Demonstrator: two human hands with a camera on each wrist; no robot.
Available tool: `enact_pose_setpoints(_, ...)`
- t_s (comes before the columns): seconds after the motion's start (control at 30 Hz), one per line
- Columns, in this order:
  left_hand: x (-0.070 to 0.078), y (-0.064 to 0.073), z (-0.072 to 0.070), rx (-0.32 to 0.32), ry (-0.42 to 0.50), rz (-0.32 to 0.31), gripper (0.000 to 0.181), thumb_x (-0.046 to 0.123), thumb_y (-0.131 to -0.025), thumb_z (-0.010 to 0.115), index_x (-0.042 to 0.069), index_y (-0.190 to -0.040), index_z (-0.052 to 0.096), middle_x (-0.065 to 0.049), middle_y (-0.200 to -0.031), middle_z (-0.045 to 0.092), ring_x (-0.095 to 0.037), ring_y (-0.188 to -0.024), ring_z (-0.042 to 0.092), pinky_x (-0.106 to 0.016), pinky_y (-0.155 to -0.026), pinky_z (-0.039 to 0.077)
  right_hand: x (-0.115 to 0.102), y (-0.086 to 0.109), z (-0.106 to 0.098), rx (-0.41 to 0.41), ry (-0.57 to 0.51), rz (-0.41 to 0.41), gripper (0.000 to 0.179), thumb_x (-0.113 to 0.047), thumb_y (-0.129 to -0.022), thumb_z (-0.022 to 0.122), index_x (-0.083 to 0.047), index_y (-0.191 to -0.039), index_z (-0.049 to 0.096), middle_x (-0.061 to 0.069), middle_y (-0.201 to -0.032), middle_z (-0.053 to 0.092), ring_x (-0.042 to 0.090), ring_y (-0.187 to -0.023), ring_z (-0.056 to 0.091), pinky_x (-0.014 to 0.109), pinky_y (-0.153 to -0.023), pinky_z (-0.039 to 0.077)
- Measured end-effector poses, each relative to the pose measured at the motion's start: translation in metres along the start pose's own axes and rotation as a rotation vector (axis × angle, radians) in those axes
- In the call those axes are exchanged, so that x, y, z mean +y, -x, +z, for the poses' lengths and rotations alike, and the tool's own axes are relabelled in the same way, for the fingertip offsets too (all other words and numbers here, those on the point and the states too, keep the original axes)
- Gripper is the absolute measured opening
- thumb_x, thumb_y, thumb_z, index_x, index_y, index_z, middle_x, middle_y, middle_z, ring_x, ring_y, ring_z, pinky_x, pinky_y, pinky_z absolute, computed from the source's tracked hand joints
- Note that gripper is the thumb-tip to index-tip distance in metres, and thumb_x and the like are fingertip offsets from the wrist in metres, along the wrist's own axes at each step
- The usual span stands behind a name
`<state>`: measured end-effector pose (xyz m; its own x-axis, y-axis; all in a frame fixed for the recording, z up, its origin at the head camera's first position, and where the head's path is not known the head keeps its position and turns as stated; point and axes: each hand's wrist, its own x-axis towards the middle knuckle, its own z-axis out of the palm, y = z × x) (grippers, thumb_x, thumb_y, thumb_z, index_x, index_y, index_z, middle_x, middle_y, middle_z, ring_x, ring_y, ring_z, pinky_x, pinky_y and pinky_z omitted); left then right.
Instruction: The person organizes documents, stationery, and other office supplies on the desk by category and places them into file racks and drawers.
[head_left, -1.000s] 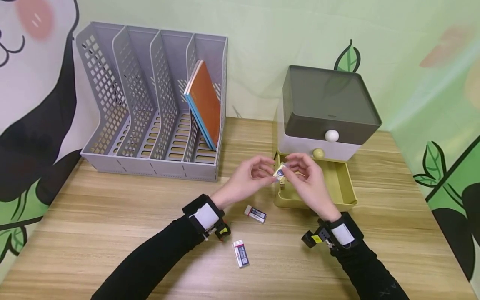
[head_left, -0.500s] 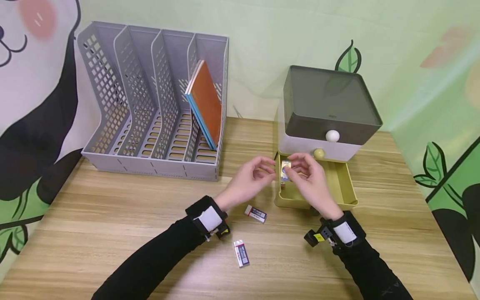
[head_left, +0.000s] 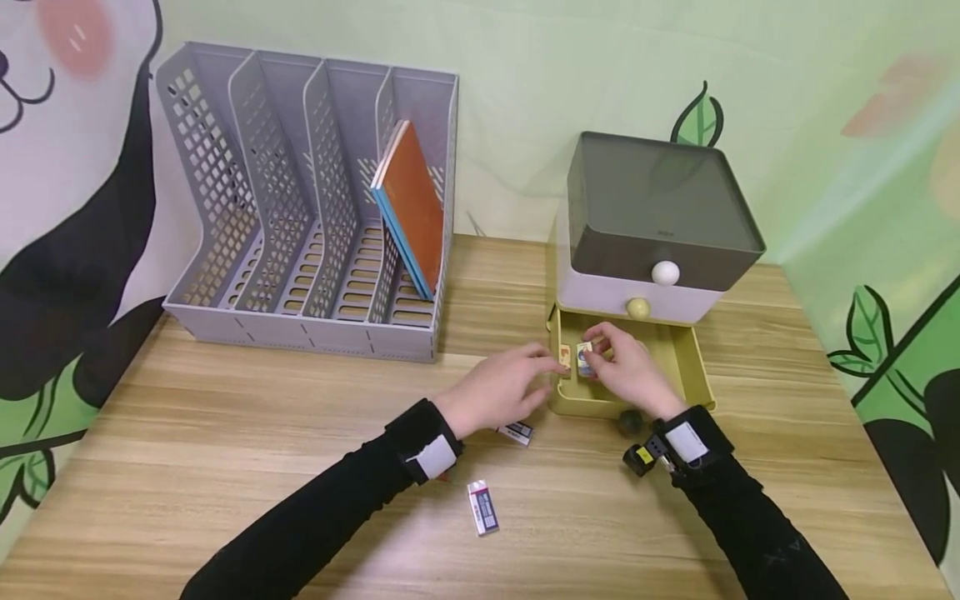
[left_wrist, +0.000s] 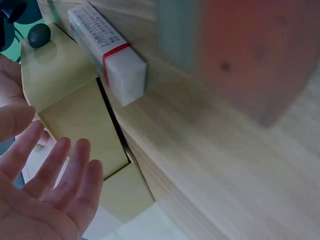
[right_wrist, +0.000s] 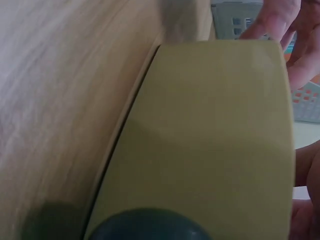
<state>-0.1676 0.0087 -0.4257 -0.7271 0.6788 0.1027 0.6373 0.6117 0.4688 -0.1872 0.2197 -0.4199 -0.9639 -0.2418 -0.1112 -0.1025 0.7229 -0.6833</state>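
My right hand [head_left: 630, 371] reaches into the pulled-out yellow drawer [head_left: 693, 367], thumb and fingers pinching a small yellow-and-white packet [head_left: 585, 359] with a blue round mark. Beside it, along the drawer's left wall, lies a small orange-and-cream piece [head_left: 566, 358]. The left hand [head_left: 498, 387] extends over the drawer's left rim, fingertips right at that piece; its fingers are spread and slightly bent in the left wrist view. Under the left hand, partly covered, lies a white eraser [left_wrist: 110, 57] with a red band. A second eraser [head_left: 482, 507] lies nearer the front.
Above the drawer sit a white tier and a dark grey tier [head_left: 667, 200] with round knobs. A grey file rack [head_left: 300, 333] stands at the back left, orange and blue notebooks [head_left: 408, 212] leaning in its rightmost slot. The drawer's dark knob [head_left: 630, 422] sticks out in front.
The packet has gone from between both hands down into the drawer with the right hand. The left hand let go of it, then moved forward and right to the orange piece.
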Motion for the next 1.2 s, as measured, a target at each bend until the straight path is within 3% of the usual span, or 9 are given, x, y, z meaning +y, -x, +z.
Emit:
enact_pose_setpoints(0.3, 0.005, 0.000, -0.006, -0.052, -0.027, -0.015, 0.037, 0.021, -0.091, 0.059, 0.018, -0.127, 0.057, -0.003, -0.127, 0.056, -0.015, -0.103, 0.061, -0.032, -0.089, 0.052, 0.005, -0.003, -0.001, -0.004, 0.168, 0.014, 0.039, -0.011, -0.091, 0.051, -0.001, -0.128, 0.045, 0.022, -0.106, 0.064, 0.031, -0.091, 0.063, 0.033, -0.068, 0.051)
enact_pose_setpoints(0.47, 0.007, -0.001, -0.007, -0.054, -0.031, -0.004, 0.037, 0.020, -0.090, 0.059, 0.015, -0.127, 0.058, -0.003, -0.128, 0.056, -0.016, -0.108, 0.060, -0.032, -0.092, 0.050, 0.005, -0.001, -0.001, -0.039, 0.111, 0.008, 0.042, -0.012, -0.091, 0.050, -0.003, -0.131, 0.043, 0.022, -0.115, 0.061, 0.032, -0.098, 0.063, 0.033, -0.071, 0.053)
enact_pose_setpoints(0.7, 0.008, 0.000, -0.009, -0.083, -0.029, 0.005, 0.039, 0.020, -0.091, 0.059, 0.014, -0.129, 0.055, -0.004, -0.132, 0.055, -0.018, -0.112, 0.059, -0.034, -0.096, 0.049, 0.003, 0.002, -0.002, -0.018, 0.041, -0.022, 0.042, -0.009, -0.090, 0.050, -0.006, -0.132, 0.043, 0.022, -0.120, 0.058, 0.035, -0.100, 0.064, 0.036, -0.074, 0.055)
enact_pose_setpoints(0.97, 0.008, 0.007, -0.019, -0.117, -0.053, -0.044, 0.042, 0.019, -0.088, 0.063, 0.014, -0.129, 0.053, -0.004, -0.132, 0.055, -0.021, -0.112, 0.059, -0.035, -0.095, 0.049, -0.008, 0.020, -0.002, 0.114, 0.058, -0.142, 0.033, -0.006, -0.090, 0.050, -0.003, -0.123, 0.053, 0.018, -0.108, 0.064, 0.029, -0.091, 0.064, 0.040, -0.075, 0.054)
enact_pose_setpoints(1.2, 0.010, 0.022, -0.022, -0.236, -0.148, -0.042, 0.041, 0.020, -0.082, 0.070, 0.015, -0.121, 0.058, -0.002, -0.115, 0.061, -0.016, -0.096, 0.062, -0.031, -0.083, 0.053, -0.024, 0.041, 0.008, 0.201, 0.022, -0.286, 0.023, -0.004, -0.089, 0.053, -0.003, -0.110, 0.061, 0.012, -0.098, 0.067, 0.020, -0.084, 0.064, 0.031, -0.069, 0.055)
